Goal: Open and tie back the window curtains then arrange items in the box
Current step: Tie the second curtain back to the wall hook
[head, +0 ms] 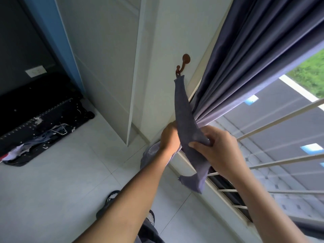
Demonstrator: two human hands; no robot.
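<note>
Long grey-purple fabric curtain [245, 55], gathered into tight pleats against the left edge of the window, long axis running from upper right down to lower left, narrowest just above the hands. Matching grey-purple fabric tieback strap [182, 109] hung by its top end from a small brown metal wall hook [183, 64] on the white wall, long axis running down and slightly right from the hook, crossing in front of the gathered pleats, loose lower end [196, 181] dangling below the hands and pointing at the floor. Right hand [217, 146] clamped on the strap, thumb and curled fingers pinching the fabric at mid-length. Left hand [170, 137] just beside it, reaching behind the strap at the curtain's bunched lower part; fingers hidden by the fabric, so grip impossible to tell. Hands close together, separated only by the strap. Behind the curtain, white horizontal window bars [273, 162] with a grey roof and green grass outside. On the pale tiled floor [61, 172] at left, an open black suitcase [43, 120] with crumpled clothes spilling out.
</note>
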